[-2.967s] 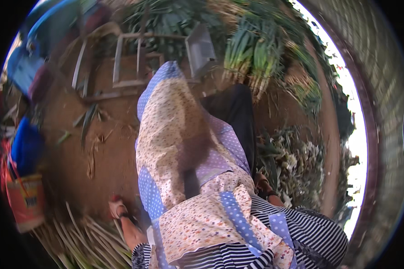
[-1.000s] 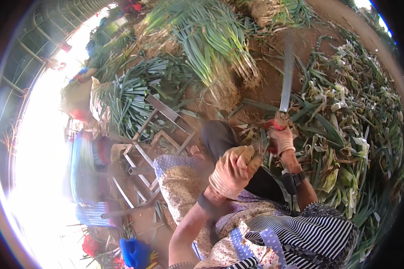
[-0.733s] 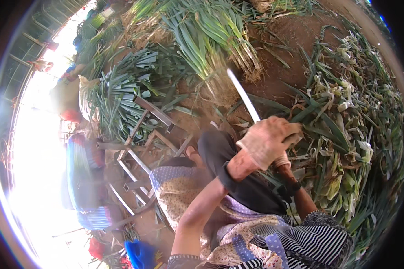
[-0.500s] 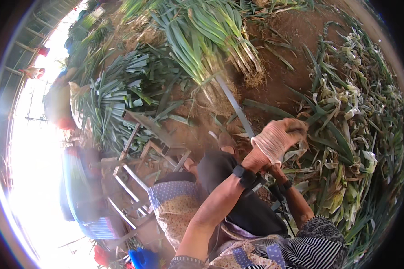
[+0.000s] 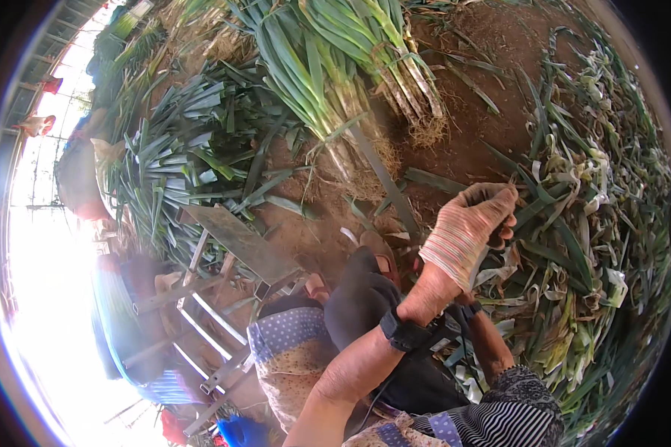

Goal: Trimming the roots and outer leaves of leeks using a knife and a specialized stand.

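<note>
- At the far left there is a very bright opening, and beside it a blurred, pale blue striped thing (image 5: 145,335).
- Next, a pile of dark green leek leaves (image 5: 190,156) lies on the soil. Below it in the view stands a metal frame with a flat plate (image 5: 238,242) on its upper part.
- At the lower edge a bright blue thing (image 5: 242,430) shows only partly, near a flowered apron (image 5: 287,372) with dotted blue border.
- At the upper middle, bundles of leeks (image 5: 313,97) lie on the soil, with their roots toward the person.
- A knife (image 5: 384,182) points its long blade away from the hands, in front of these roots; I cannot tell if it touches them. Its handle is hidden.
- The left hand (image 5: 466,231), in a striped pale glove, is above dark-trousered knees and to their right. Its fingers are bent and closed, thumb near the tips.
- The right hand (image 5: 466,298) is mostly covered by the left one, so I cannot tell what its fingers do.
- At the right, a large heap of leek trimmings (image 5: 600,223) covers the ground.
</note>
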`<action>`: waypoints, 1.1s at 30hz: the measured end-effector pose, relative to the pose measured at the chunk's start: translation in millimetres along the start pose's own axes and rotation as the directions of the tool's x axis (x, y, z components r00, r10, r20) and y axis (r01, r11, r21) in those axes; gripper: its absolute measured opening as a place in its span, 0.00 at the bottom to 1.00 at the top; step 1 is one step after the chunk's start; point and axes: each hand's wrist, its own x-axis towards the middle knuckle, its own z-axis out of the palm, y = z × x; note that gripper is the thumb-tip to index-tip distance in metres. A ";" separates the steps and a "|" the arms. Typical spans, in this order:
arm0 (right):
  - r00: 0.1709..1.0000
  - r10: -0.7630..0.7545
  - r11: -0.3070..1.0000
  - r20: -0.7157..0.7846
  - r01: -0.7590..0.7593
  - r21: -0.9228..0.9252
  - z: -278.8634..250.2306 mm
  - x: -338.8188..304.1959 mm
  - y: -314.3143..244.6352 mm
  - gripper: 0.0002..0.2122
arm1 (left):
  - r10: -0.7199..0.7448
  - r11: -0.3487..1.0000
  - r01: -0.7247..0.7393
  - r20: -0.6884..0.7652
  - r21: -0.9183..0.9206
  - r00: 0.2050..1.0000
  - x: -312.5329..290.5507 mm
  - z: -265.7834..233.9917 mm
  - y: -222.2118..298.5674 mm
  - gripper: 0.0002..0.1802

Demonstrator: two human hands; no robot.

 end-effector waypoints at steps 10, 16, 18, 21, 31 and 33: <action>0.983 0.154 0.968 -0.100 -0.170 -0.187 -14.8 61.6 -42.2 0.14 | -0.034 0.995 0.038 0.047 -0.095 0.998 6.9 -2.0 10.3 0.11; 0.915 0.195 0.891 0.352 -0.315 0.326 -25.6 73.7 -132.0 0.17 | 0.049 0.999 -0.051 -0.086 -0.015 0.995 7.8 -25.4 6.9 0.12; 0.976 0.059 0.947 0.210 -0.121 0.297 -47.6 66.7 -128.7 0.16 | 0.034 0.999 -0.036 -0.067 -0.029 0.997 4.4 -30.1 17.8 0.12; 0.988 -0.152 0.978 -0.021 0.153 0.141 -90.1 -24.1 -98.5 0.15 | -0.020 0.999 0.019 -0.038 -0.032 0.999 4.1 -18.0 19.6 0.11; 0.938 0.314 0.937 -0.147 -0.281 0.207 -108.0 -48.4 -64.9 0.17 | -0.050 0.998 0.048 -0.064 -0.041 0.997 -1.0 -32.0 18.3 0.12; 0.935 0.338 0.941 -0.110 -0.333 0.054 -115.1 -10.1 -79.3 0.16 | 0.017 0.992 -0.026 -0.070 -0.121 0.997 7.0 -31.5 11.7 0.09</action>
